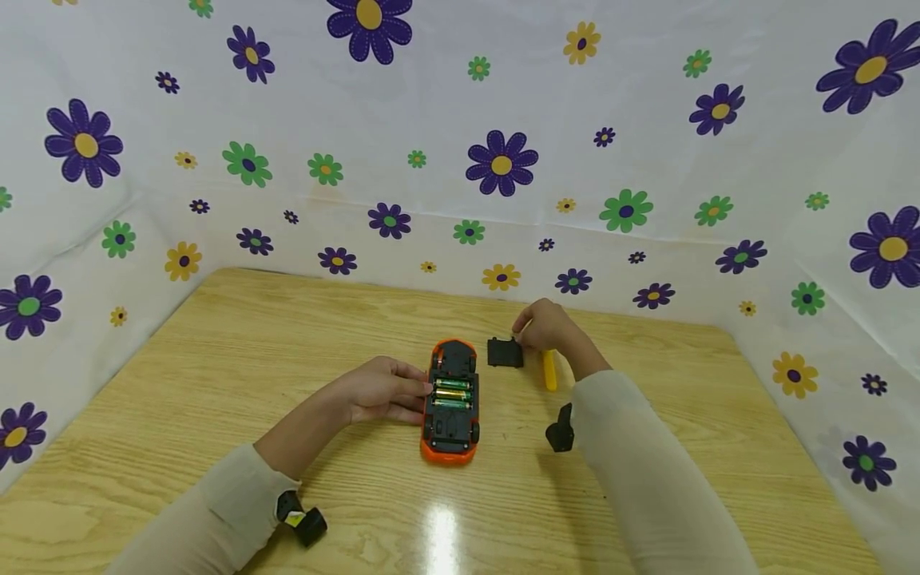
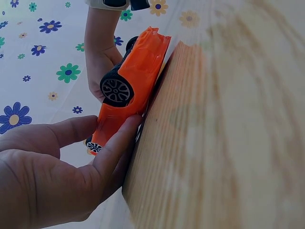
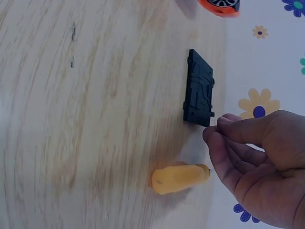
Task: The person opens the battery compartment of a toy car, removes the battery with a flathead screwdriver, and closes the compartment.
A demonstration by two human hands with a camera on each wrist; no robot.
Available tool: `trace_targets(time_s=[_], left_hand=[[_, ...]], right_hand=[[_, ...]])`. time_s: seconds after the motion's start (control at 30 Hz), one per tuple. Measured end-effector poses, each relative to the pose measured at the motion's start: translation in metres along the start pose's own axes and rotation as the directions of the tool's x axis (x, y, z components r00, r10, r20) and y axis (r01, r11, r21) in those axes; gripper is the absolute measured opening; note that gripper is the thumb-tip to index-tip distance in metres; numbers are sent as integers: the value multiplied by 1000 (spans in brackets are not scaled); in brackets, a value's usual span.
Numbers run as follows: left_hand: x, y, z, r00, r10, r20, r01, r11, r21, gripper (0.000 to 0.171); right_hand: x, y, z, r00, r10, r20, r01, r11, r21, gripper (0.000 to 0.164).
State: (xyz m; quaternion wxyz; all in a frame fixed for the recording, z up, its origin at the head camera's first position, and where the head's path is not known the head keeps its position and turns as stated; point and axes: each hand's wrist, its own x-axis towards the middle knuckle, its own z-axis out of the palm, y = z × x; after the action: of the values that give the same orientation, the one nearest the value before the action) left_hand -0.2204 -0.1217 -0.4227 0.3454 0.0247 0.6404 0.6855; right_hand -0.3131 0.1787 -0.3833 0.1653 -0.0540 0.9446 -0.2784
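An orange toy car (image 1: 449,459) lies upside down on the wooden table, its black underside up. Its uncovered battery bay holds three green-and-gold batteries (image 1: 452,394). My left hand (image 1: 381,391) holds the car by its left side, thumb and fingers on the orange body (image 2: 138,67) in the left wrist view. Right of the car is a black battery cover (image 3: 199,88). At one corner of this cover, thumb and index finger of my right hand (image 3: 267,162) come together in a pinch. Beside that hand lies a tool with a yellow handle (image 3: 181,178), probably a screwdriver.
The wooden table (image 1: 323,319) ends at the back against a white cloth (image 1: 431,96) printed with flowers, which also hangs along both sides. Black wrist cameras hang under both sleeves, near the tabletop.
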Motion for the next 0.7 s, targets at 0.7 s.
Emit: trace_targets(time_s=[0.7], left_hand=[[0, -1, -1, 1000, 1, 3, -1, 1000, 0, 42]], right_hand=[[-31, 30, -24, 999, -37, -21, 39, 995, 92, 25]])
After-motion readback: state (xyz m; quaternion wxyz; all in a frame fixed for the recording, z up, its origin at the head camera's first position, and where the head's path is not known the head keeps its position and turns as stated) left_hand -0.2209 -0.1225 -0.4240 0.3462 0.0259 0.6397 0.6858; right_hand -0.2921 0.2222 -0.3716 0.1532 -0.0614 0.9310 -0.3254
